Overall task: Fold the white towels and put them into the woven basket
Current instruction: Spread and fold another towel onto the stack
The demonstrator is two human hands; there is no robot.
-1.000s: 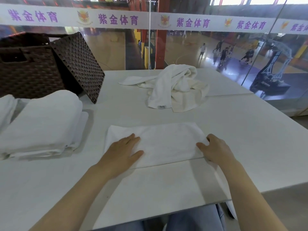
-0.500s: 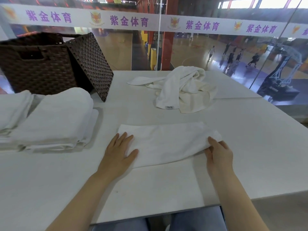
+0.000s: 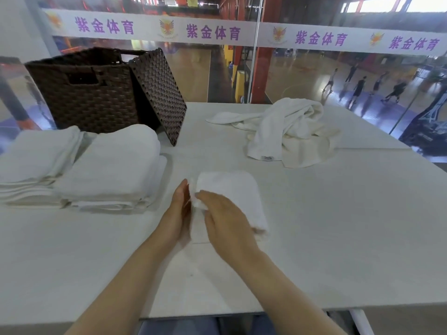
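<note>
Folded towel (image 3: 232, 197) centred on table (image 3: 338, 238), partly covered by both hands. Right hand (image 3: 227, 223) laid over it, fingers curled, pinching the left edge. Left hand (image 3: 177, 213) edge-on against that edge, fingers straight; palm side hidden. Basket (image 3: 84, 97) far left, interior hidden; lid (image 3: 157, 93) leaning on it. Two stacks (image 3: 79, 168) cropped at left. Loose pile (image 3: 290, 134) far right; small tag unreadable. Banner (image 3: 217, 32) reads 紫金体育.
</note>
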